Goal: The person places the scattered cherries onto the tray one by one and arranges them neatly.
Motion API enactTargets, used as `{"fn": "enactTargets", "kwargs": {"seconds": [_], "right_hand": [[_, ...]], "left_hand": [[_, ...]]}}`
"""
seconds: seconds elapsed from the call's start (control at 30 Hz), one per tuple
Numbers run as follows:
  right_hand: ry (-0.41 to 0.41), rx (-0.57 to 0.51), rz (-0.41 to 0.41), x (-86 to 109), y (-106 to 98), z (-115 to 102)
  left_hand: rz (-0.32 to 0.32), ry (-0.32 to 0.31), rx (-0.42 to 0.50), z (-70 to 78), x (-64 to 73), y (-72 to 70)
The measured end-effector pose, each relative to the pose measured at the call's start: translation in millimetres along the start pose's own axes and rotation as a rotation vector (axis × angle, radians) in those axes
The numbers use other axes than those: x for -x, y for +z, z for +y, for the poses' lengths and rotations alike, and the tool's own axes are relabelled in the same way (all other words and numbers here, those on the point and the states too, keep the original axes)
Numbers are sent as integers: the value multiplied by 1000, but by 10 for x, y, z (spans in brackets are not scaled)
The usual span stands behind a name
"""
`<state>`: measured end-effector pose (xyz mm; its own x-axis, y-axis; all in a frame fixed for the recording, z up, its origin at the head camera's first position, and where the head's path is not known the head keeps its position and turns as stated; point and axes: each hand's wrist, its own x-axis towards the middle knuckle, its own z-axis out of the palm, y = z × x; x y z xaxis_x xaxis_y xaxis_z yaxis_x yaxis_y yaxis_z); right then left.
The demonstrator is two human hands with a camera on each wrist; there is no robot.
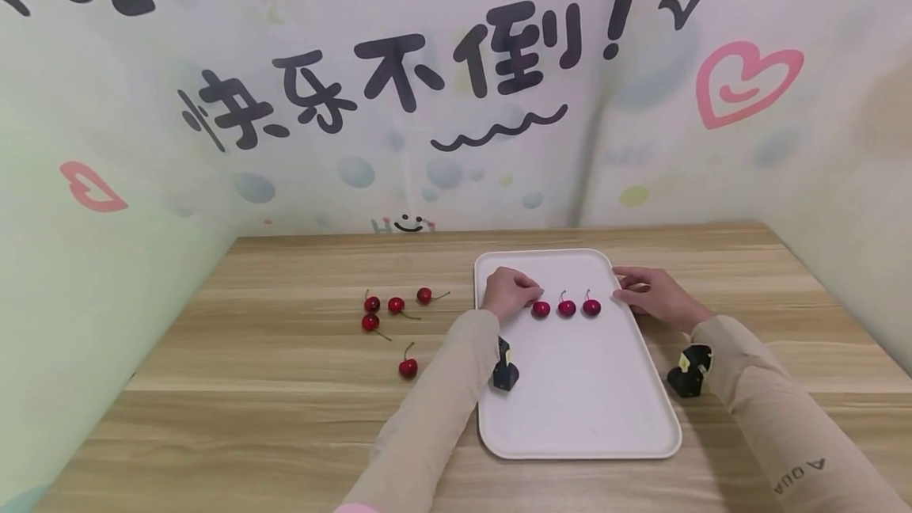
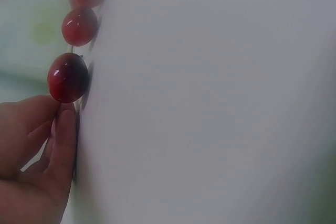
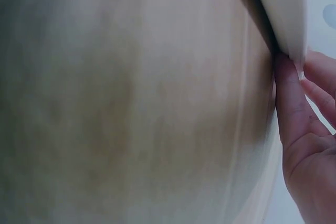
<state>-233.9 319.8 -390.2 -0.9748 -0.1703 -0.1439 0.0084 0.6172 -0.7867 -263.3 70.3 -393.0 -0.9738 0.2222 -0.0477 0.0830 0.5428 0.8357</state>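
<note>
Three red cherries lie in a row across the upper part of a white tray (image 1: 577,394). My left hand (image 1: 509,293) is over the tray's left side, its thumb and fingertips pinching the stem of the leftmost cherry (image 1: 541,309). In the left wrist view that cherry (image 2: 68,77) sits just beyond the fingertips, low against the tray surface. The middle cherry (image 1: 566,309) and the right cherry (image 1: 591,307) have upright stems. At the tray's right rim, my right hand (image 1: 659,295) holds the edge; the right wrist view has the thumb (image 3: 290,98) against the rim's outside.
Left of the tray, several stemmed cherries lie on the wooden table (image 1: 285,386), one of them a lone cherry (image 1: 408,368) nearer the front. Black wrist cameras hang under both sleeves, the left one (image 1: 505,370) over the tray. A printed cloth wall (image 1: 399,180) stands behind the table.
</note>
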Motion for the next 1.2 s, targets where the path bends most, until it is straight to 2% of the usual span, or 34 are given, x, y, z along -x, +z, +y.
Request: {"fn": "enactTargets", "kwargs": {"seconds": [0.37,0.5,0.6,0.73,0.87,0.97,1.2], "right_hand": [[1,-5,-1,12,9,0],[-27,-18,4,16,17,-16],[-37,-28,3,12,22,-21],[-25,-25,-2,5,24,-21],[-21,-22,-3,-1,18,-15],[-26,-16,1,3,12,-14],[-26,-9,5,18,3,-19]], "left_hand": [[-42,-5,-2,17,11,-90],[-58,6,2,20,5,-123],[-56,28,-30,25,-8,-172],[-59,44,-50,54,-27,-292],[-92,54,-9,98,-1,-456],[-130,68,-13,115,58,-582],[-219,126,-91,89,256,-822]]}}
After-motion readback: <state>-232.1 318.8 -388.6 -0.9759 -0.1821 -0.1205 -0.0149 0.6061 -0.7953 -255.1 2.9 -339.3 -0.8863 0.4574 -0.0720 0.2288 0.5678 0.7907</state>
